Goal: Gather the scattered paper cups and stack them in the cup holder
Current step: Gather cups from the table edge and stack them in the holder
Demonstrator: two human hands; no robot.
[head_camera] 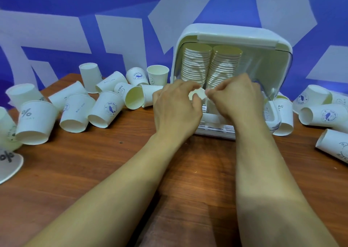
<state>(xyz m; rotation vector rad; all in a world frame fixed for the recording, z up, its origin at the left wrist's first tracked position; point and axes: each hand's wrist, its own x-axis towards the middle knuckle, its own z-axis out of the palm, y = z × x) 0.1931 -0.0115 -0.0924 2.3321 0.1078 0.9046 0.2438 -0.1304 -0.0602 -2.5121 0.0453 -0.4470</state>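
Two bare forearms are reaching forward over the wood table. Left hand and right hand are meeting at the holder's mouth, both with fingers curled, pinching one small cup between their fingertips. Cup is appearing to lie sideways, long axis roughly left-right, mouth toward the left hand; blurred, so not certain.

Holder, a white box, is standing just behind the hands with its front open. Two stacks are sitting inside, side by side and touching: left stack, right stack. Both are running nearly upright, leaning slightly, flat tan ends facing up.

Loose cups are lying in two groups. Left group: roughly thirteen, most tipped over or inverted, one standing mouth-up near the holder. Right group: about six, mostly on their sides.

Blue-and-white patterned wall is filling the background.
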